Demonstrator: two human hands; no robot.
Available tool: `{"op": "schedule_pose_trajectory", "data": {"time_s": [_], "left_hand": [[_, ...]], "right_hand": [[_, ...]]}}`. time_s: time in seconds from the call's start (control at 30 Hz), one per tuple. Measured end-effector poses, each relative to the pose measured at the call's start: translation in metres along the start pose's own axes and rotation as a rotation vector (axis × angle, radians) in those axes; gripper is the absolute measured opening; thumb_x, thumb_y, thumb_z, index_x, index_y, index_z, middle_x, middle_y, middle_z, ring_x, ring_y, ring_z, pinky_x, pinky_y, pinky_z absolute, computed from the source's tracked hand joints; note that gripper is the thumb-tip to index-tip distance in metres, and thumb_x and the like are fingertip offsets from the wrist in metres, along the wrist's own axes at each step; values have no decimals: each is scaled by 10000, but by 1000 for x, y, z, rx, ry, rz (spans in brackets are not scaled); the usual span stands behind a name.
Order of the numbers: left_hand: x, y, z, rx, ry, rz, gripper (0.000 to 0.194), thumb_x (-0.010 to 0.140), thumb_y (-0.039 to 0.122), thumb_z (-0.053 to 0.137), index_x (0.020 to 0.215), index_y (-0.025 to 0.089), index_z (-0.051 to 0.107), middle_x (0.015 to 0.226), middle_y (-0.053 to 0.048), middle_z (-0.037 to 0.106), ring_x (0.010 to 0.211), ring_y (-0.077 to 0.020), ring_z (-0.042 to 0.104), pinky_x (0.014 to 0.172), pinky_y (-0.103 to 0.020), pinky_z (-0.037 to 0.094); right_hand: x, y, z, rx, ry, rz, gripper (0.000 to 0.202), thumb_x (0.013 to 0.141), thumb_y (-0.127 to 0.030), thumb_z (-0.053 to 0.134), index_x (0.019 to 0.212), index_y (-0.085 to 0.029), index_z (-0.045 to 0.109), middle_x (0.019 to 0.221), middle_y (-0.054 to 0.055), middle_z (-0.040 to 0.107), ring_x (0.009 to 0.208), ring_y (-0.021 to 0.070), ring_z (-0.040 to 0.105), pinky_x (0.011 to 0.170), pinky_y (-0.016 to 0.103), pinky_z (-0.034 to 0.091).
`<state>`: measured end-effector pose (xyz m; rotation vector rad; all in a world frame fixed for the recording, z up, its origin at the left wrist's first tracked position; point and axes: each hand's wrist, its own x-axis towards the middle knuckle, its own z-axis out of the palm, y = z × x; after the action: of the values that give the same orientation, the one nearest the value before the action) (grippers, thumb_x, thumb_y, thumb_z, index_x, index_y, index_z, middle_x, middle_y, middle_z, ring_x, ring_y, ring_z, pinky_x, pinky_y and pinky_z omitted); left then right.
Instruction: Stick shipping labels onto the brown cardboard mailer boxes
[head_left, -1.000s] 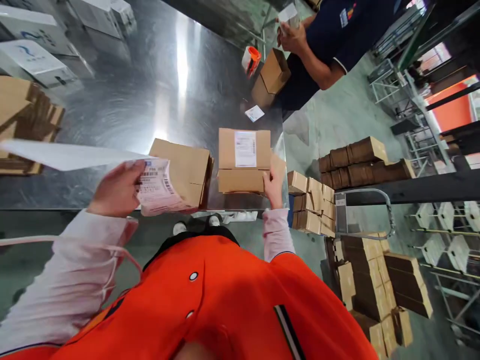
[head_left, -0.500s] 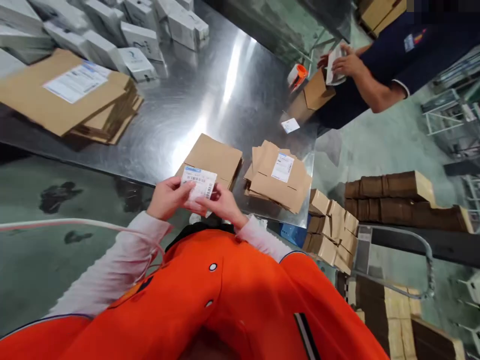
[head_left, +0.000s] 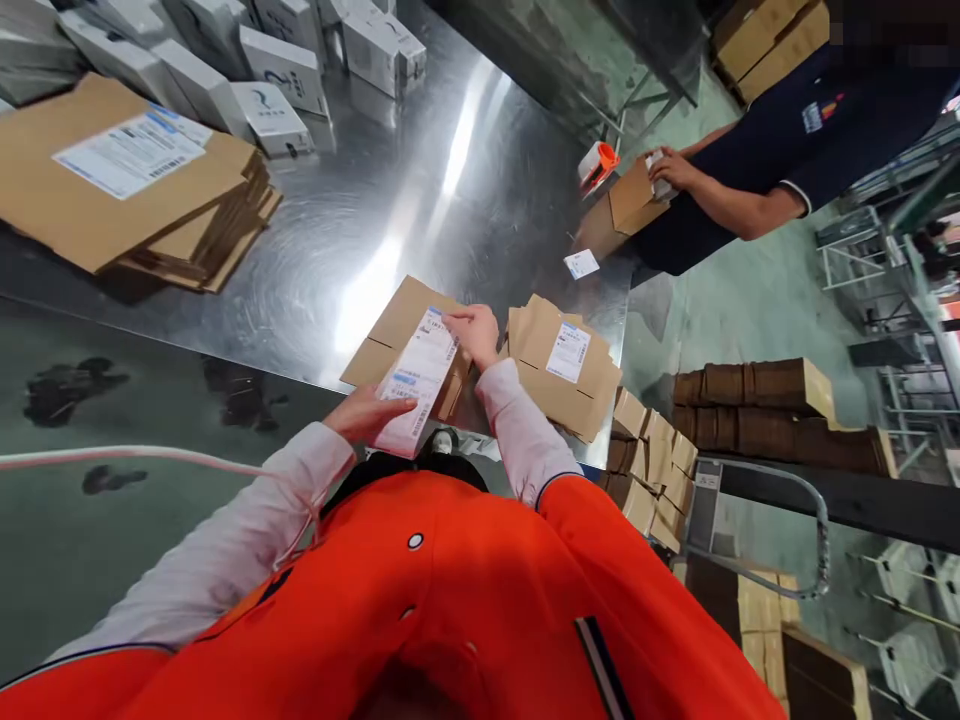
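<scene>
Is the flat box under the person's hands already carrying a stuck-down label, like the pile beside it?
No: the label strip is held between the left hand and right hand, over the bare flat box.

A shiny steel table (head_left: 375, 190) reflects overhead light, standing on a green floor (head_left: 735, 300) beside metal racks (head_left: 885, 250).

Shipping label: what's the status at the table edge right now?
Left hand and right hand both hold the shipping label, stretched over a flat cardboard box. Labelled boxes lie beside it. Nothing in the way.

two hands (head_left: 420, 375), one label strip (head_left: 417, 378)
</scene>
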<state>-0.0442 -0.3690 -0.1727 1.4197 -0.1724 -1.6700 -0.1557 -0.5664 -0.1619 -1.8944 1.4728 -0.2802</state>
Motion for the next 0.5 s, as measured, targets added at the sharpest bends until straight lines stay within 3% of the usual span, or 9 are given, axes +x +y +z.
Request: {"op": "schedule_pose_trajectory", "data": {"time_s": [0.1, 0.17, 0.23, 0.3, 0.37, 0.5], "left_hand": [[7, -4, -10, -33, -26, -44, 626, 369, 343, 1013, 910, 147, 766, 901, -127, 817, 738, -285, 761, 633, -351, 631], [9, -12, -18, -19, -6, -96, 634, 363, 341, 1015, 911, 146, 763, 890, -134, 817, 732, -302, 766, 610, -367, 633], [3, -23, -27, 30, 24, -120, 606, 349, 339, 1016, 863, 145, 759, 860, -140, 813, 778, -326, 775, 627, -369, 641], [-10, -35, -36, 115, 60, -102, 541, 363, 373, 1011, 787, 157, 755, 839, -144, 811, 882, -361, 782, 695, -377, 657], [-30, -46, -46, 203, 85, -84, 497, 389, 455, 996, 724, 183, 749, 846, -144, 813, 976, -398, 774, 762, -407, 666], [-60, -46, -65, 281, 94, -103, 519, 394, 580, 967, 674, 207, 739, 826, -145, 807, 937, -420, 767, 772, -470, 668]], "right_hand": [[39, 4, 7, -115, 53, 82, 181, 871, -382, 815, 997, -256, 849, 1394, 65, 658, 1307, 282, 604, 1182, 473, 455], [51, 7, 12, -177, 40, 92, 199, 896, -400, 797, 1040, -270, 841, 1435, 71, 619, 1347, 298, 570, 1183, 500, 444], [55, 8, 16, -229, 38, 105, 394, 902, -433, 798, 1261, -274, 772, 1486, 108, 569, 1379, 318, 543, 1167, 522, 452], [54, 7, 19, -292, 60, 92, 707, 907, -452, 798, 1538, -245, 557, 1558, 172, 499, 1430, 339, 500, 1168, 540, 450], [49, 4, 24, -387, 46, -50, 824, 957, -441, 743, 1651, -196, 373, 1644, 214, 406, 1522, 346, 403, 1228, 564, 383], [24, 3, 47, -589, -186, -447, 647, 1073, -428, 549, 1637, -149, 399, 1751, 172, 242, 1648, 325, 170, 1326, 650, 72]]}}
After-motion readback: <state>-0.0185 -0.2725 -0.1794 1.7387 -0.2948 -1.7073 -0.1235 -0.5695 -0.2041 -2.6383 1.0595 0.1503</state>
